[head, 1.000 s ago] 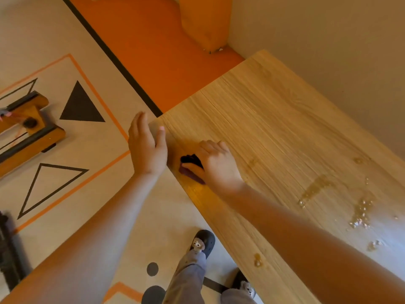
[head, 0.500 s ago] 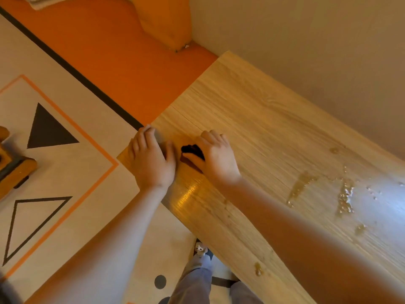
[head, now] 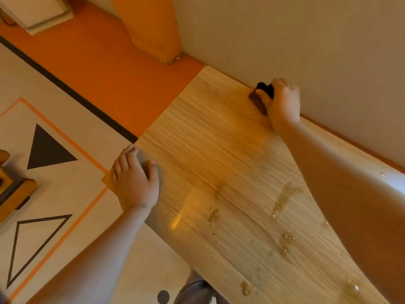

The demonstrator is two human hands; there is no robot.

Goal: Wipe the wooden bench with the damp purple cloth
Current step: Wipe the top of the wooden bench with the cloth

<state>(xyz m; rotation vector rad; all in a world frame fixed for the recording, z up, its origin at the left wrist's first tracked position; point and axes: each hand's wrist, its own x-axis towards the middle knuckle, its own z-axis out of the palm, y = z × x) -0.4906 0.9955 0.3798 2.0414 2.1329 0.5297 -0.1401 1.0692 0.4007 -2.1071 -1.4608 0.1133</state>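
Note:
The wooden bench (head: pixel 219 150) runs from the centre to the lower right, its light top wet with several droplets and streaks. My right hand (head: pixel 282 102) is at the bench's far edge against the wall, shut on the dark purple cloth (head: pixel 259 99), which is bunched under my fingers and pressed on the wood. My left hand (head: pixel 135 178) rests flat on the bench's near left corner, fingers together, holding nothing.
A beige wall (head: pixel 306 40) borders the bench's far side. An orange floor strip (head: pixel 98 69) and an orange post (head: pixel 151 29) lie beyond the bench end. A patterned mat (head: pixel 50 150) covers the floor at left, with a wooden object (head: pixel 13 194) at its edge.
My right hand has slid the cloth from the near left corner across the bench to its far edge by the wall. My left hand stays on the near corner.

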